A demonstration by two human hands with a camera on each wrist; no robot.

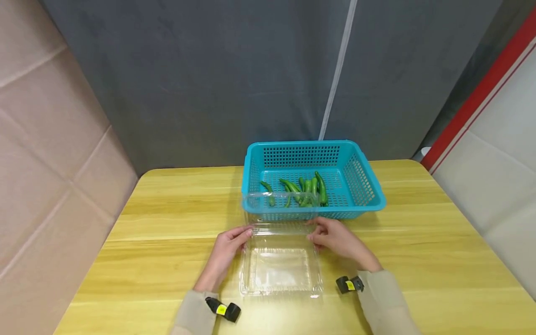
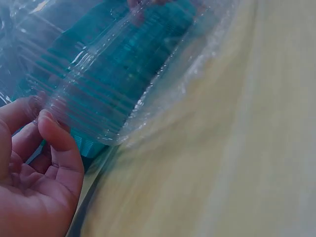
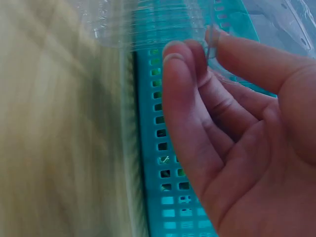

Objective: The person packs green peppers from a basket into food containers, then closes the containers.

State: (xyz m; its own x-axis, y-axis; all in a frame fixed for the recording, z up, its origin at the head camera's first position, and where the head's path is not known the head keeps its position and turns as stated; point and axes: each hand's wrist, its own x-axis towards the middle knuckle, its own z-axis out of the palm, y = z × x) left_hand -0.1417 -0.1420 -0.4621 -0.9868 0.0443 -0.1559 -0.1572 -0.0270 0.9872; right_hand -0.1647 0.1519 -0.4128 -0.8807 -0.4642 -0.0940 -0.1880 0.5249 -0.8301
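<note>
A clear plastic clamshell container (image 1: 278, 270) stands unfolded in front of me, its lid raised toward the back and overlapping the basket's front in the head view. My left hand (image 1: 228, 249) pinches its left side near the hinge, between thumb and fingers. On the opposite side my right hand (image 1: 337, 237) pinches the edge at about the same height; the right wrist view shows the thin plastic edge (image 3: 212, 42) between thumb and fingertips. Behind it, several green chili peppers (image 1: 321, 188) lie in a blue plastic basket (image 1: 362, 184), partly seen through the lid.
The wooden table (image 1: 176, 209) extends to both sides of the container and basket. A dark grey curtain (image 1: 209, 93) hangs behind the table, with light panels left and right. Each sleeve carries a small black strap device (image 1: 226, 311) at the wrist.
</note>
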